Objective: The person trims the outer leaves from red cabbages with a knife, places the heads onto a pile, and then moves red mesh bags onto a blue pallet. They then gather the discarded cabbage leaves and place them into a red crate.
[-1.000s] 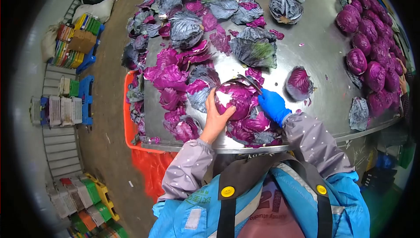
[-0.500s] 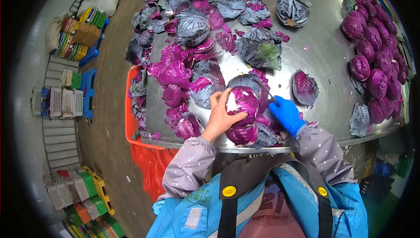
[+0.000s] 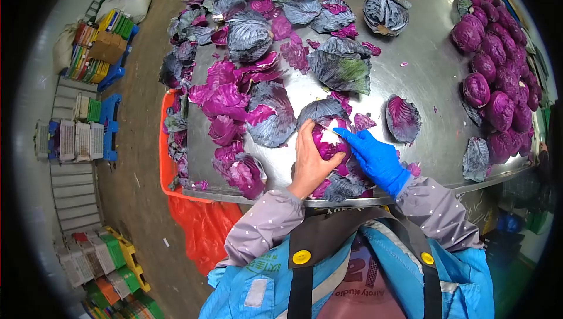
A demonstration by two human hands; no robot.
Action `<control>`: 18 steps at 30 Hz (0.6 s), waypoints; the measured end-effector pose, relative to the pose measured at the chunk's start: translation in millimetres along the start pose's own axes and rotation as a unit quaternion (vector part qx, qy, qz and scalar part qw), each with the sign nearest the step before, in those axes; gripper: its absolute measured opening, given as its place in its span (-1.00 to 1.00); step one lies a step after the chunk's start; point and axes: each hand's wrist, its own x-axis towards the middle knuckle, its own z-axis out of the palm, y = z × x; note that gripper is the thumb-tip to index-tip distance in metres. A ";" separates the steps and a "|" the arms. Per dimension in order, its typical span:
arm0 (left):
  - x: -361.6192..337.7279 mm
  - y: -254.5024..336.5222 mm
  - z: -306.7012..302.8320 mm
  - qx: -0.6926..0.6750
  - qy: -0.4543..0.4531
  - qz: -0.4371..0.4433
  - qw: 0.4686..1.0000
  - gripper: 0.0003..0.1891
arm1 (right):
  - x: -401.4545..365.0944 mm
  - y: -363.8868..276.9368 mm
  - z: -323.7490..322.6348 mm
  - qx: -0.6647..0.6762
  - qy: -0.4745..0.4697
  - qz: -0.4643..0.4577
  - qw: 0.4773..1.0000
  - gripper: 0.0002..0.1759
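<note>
My bare left hand [image 3: 312, 163] is wrapped round the left side of a purple cabbage [image 3: 329, 142] near the table's front edge. My right hand [image 3: 373, 156], in a blue glove, reaches over the cabbage's right side, its fingers closed round a knife whose blade mostly does not show. A pale cut patch lies on the cabbage top beside the gloved fingertips. Loose dark outer leaves [image 3: 346, 185] lie under and in front of the cabbage. One cupped leaf [image 3: 403, 118] rests to the right of my gloved hand.
Trimmed purple cabbages [image 3: 499, 78] are piled along the right side of the metal table [image 3: 422, 55]. Loose leaves [image 3: 249, 36] cover its left part. An orange crate [image 3: 169, 169] holding leaves stands at the left edge, above a red bag [image 3: 196, 231]. Stacked crates [image 3: 76, 140] are farther left.
My gloved right hand has moved left onto the cabbage top, with the knife now mostly hidden. The cabbage has turned under my left hand, and the whole view has shifted slightly.
</note>
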 end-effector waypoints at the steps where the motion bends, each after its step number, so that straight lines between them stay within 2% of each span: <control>1: -0.9 -1.6 2.7 0.015 0.014 0.017 1.000 -0.03 | 0.9 -2.1 1.2 -0.036 -0.001 0.004 0.999 -0.28; 4: 0.8 2.2 6.8 0.038 0.033 0.035 0.998 -0.03 | 5.6 -11.8 -1.8 -0.110 -0.013 0.031 0.993 -0.26; 8: 4.0 4.4 12.2 0.079 0.038 0.060 0.994 -0.01 | 17.7 -14.0 -1.2 -0.108 -0.010 0.032 0.994 -0.27; 10: 8.6 5.2 16.4 0.098 0.042 0.067 0.992 0.01 | 28.4 -8.1 5.1 -0.089 0.049 0.002 0.995 -0.31; 12: 12.8 6.7 18.0 0.114 0.048 0.078 0.989 0.03 | 41.1 3.1 -1.5 -0.120 0.059 -0.021 0.991 -0.35; 14: 14.4 8.5 17.5 0.116 0.037 0.078 0.989 0.05 | 49.7 12.9 -16.8 -0.139 -0.018 -0.054 0.989 -0.36; 15: 14.5 9.6 17.4 0.115 0.029 0.073 0.990 0.05 | 51.4 19.1 -22.9 -0.151 -0.022 -0.087 0.984 -0.36; 18: 14.6 12.1 20.0 0.097 0.025 0.047 0.994 0.05 | 49.2 13.2 -18.6 -0.166 -0.016 -0.060 0.984 -0.38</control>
